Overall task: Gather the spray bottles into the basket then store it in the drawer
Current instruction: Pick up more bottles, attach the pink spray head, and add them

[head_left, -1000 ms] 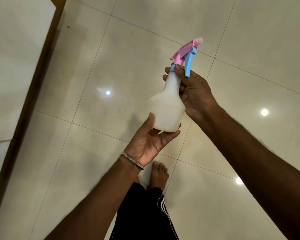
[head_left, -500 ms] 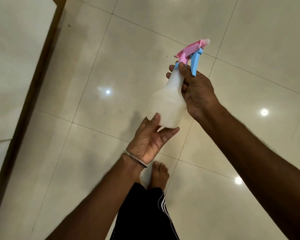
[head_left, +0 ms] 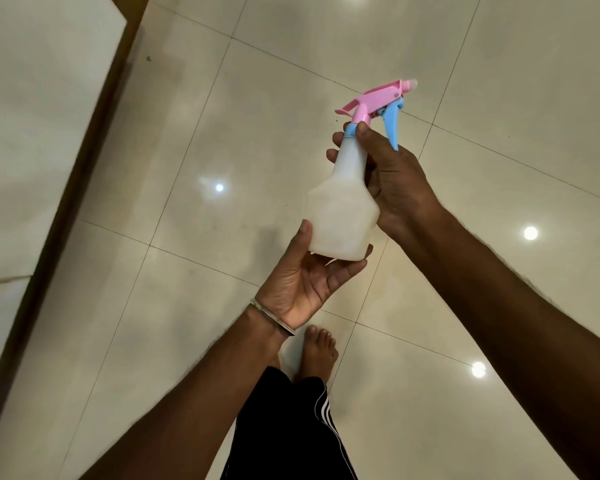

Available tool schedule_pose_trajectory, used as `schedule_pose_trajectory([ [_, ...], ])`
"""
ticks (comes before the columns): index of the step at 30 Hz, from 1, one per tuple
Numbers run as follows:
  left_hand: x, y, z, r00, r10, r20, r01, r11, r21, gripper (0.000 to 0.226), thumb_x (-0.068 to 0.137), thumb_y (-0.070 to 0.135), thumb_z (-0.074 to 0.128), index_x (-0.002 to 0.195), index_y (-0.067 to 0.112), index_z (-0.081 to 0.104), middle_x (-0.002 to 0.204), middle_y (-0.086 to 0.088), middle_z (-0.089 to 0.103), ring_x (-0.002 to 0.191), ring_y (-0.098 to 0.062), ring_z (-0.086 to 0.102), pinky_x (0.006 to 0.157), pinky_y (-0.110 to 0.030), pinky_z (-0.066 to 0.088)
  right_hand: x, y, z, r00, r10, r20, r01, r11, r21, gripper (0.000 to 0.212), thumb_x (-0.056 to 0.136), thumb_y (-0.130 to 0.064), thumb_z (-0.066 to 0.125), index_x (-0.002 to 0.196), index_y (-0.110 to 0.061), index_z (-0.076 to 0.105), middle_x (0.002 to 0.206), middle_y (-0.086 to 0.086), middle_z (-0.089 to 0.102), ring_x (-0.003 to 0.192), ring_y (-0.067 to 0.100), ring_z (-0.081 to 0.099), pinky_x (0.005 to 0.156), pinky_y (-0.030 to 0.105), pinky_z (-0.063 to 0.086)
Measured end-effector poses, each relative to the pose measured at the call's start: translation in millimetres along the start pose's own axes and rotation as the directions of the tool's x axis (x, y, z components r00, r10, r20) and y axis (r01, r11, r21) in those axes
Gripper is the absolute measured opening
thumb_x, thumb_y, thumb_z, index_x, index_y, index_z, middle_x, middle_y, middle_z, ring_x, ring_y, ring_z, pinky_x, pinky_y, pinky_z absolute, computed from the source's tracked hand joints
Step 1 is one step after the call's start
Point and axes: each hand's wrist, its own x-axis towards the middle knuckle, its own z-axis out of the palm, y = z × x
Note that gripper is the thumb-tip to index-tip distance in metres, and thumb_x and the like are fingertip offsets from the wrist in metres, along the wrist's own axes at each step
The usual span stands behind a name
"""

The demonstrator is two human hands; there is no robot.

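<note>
We hold one spray bottle point(head_left: 342, 216) out in front of us with both hands, well above the tiled floor point(head_left: 222, 98). It is a cloudy white bottle with a pink spray head point(head_left: 374, 98) and a light blue trigger point(head_left: 392, 128), and it stands nearly upright, tipped a little so that the nozzle points up and to the right.

Our right hand point(head_left: 395, 181) comes in from the lower right on a long, nearly straight arm. Its fingers are curled round the bottle's narrow neck, the thumb lying along the near side just under the blue collar, two fingertips showing past the neck on the far side. The blue trigger hangs just above the knuckles; we cannot tell whether it touches them.

Our left hand point(head_left: 305, 282) reaches up from the lower left, palm turned upward, under the bottle's base. The thumb presses against the bottle's lower left side and the fingers lie fairly straight beneath the bottom edge, cupping it rather than closing round it. A thin metal bangle point(head_left: 272, 318) sits at that wrist.

Below the hands we see a bare foot point(head_left: 317, 351) on the tiles and a dark trouser leg with white stripes point(head_left: 291, 431). A pale tabletop with a brown edge point(head_left: 32, 133) runs along the left side.
</note>
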Motion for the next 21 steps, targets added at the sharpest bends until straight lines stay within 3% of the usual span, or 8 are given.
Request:
schedule_pose_trajectory([
  [4, -8, 1, -1, 0.999, 0.001, 0.048, -0.002, 1.0, 0.027, 0.057, 0.074, 0.036, 0.079, 0.122, 0.008, 0.065, 0.139, -0.021, 0.053, 0.129, -0.05, 0.045, 0.099, -0.05, 0.049, -6, -6, 5, 0.999, 0.015, 0.049, -0.011, 0.997, -0.082, 0.026, 0.095, -0.029, 0.065, 0.112, -0.009, 0.07, 0.112, 0.008, 0.076, 0.104, 0.025, 0.073, 0.082, 0.038, 0.059],
  [7, -14, 1, 3, 0.999, 0.033, -0.007, -0.033, 0.999, 0.042, 0.063, 0.064, 0.028, 0.087, 0.12, 0.007, 0.065, 0.138, -0.021, 0.053, 0.128, -0.046, 0.048, 0.097, -0.053, 0.049, -15, -11, 5, 0.996, 0.014, 0.085, 0.012, 0.952, -0.304, 0.034, 0.095, -0.042, 0.062, 0.106, -0.013, 0.076, 0.113, 0.01, 0.075, 0.108, 0.028, 0.071, 0.096, 0.046, 0.056],
  [9, -21, 1, 8, 0.995, 0.075, -0.059, -0.071, 0.995, 0.077, 0.06, 0.057, 0.025, 0.091, 0.111, 0.011, 0.068, 0.126, -0.016, 0.063, 0.117, -0.036, 0.06, 0.093, -0.049, 0.052, -28, -13, 5, 0.993, 0.036, 0.114, 0.016, 0.903, -0.429, 0.039, 0.093, -0.051, 0.06, 0.107, -0.018, 0.076, 0.111, 0.007, 0.076, 0.1, 0.021, 0.071, 0.092, 0.045, 0.057],
  [12, -37, 8, 13, 0.981, 0.143, -0.128, -0.112, 0.969, 0.221, 0.064, 0.049, 0.028, 0.094, 0.106, 0.022, 0.065, 0.114, -0.003, 0.068, 0.103, -0.02, 0.067, 0.089, -0.036, 0.053, -56, -10, 4, 0.984, 0.082, 0.156, 0.026, 0.807, -0.59, 0.035, 0.086, -0.063, 0.061, 0.101, -0.034, 0.075, 0.104, -0.012, 0.077, 0.098, 0.007, 0.071, 0.084, 0.034, 0.055],
  [14, -48, 15, 15, 0.97, 0.199, -0.136, -0.144, 0.93, 0.338, 0.059, 0.055, 0.026, 0.089, 0.108, 0.026, 0.064, 0.109, 0.003, 0.068, 0.099, -0.014, 0.064, 0.088, -0.03, 0.048, -74, -5, 3, 0.979, 0.109, 0.17, 0.032, 0.749, -0.662, 0.045, 0.08, -0.07, 0.063, 0.113, -0.041, 0.069, 0.113, -0.015, 0.073, 0.108, 0.008, 0.066, 0.088, 0.037, 0.054],
  [17, -64, 21, 18, 0.954, 0.271, -0.125, -0.186, 0.867, 0.462, 0.053, 0.073, 0.018, 0.072, 0.123, 0.025, 0.056, 0.111, 0.002, 0.065, 0.104, -0.017, 0.059, 0.086, -0.028, 0.045, -98, 3, 10, 0.972, 0.133, 0.193, 0.047, 0.695, -0.718, 0.062, 0.076, -0.069, 0.068, 0.133, -0.048, 0.053, 0.127, -0.011, 0.062, 0.114, 0.01, 0.062, 0.08, 0.034, 0.056],
  [21, -93, 18, 14, 0.92, 0.365, -0.142, -0.22, 0.782, 0.583, 0.073, 0.073, 0.004, 0.074, 0.137, 0.015, 0.041, 0.126, -0.007, 0.058, 0.117, -0.025, 0.057, 0.081, -0.027, 0.055, -130, 20, 23, 0.976, 0.073, 0.205, 0.096, 0.701, -0.707, 0.074, 0.074, -0.057, 0.077, 0.14, -0.044, 0.046, 0.13, -0.008, 0.057, 0.11, 0.015, 0.064, 0.079, 0.037, 0.063],
])
